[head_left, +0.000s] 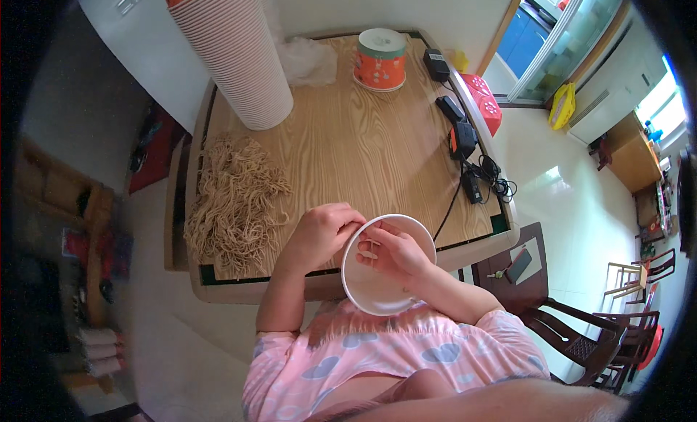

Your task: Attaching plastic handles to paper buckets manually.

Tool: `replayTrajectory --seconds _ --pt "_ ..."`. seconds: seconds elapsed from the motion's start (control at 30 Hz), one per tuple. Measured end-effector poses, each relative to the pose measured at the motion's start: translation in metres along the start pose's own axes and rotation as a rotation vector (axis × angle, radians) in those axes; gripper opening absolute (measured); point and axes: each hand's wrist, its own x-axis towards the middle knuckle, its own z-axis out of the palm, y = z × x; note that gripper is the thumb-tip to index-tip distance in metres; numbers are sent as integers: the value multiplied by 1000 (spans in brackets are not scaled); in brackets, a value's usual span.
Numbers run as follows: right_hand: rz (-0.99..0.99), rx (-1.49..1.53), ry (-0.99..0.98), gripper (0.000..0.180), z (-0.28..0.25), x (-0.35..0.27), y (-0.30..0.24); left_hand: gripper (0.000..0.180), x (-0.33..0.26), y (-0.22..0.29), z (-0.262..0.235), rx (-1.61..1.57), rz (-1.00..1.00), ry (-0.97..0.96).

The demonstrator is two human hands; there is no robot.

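A white paper bucket (pixel 383 295) tilts with its mouth toward me, at the table's near edge and against my lap. My left hand (pixel 323 237) is closed at the upper left of its rim, fingertips pinching the wall from outside. Inside the mouth, my right hand (pixel 398 256) has its fingers bent against the same stretch of wall, facing the left fingertips. Whatever those fingers pinch is too small to make out. To the left of my left hand lies a loose heap of beige cords (pixel 236 204).
A tall leaning stack of nested paper buckets (pixel 239 66) stands at the back left, beside a clear plastic bag (pixel 311 61). An upturned orange and green paper bucket (pixel 380 63) sits at the back. Black power adapters with cables (pixel 465 139) line the table's right edge. A dark chair (pixel 573 331) stands to the right.
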Motion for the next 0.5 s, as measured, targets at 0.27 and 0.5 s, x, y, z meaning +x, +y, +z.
replayTrajectory --seconds 0.27,0.5 --pt "-608 -622 -154 16 3 -8 -11 8 1 -31 11 -304 -289 144" --pt "-1130 -1978 -450 21 63 15 -20 10 19 -78 23 -887 -343 -1"
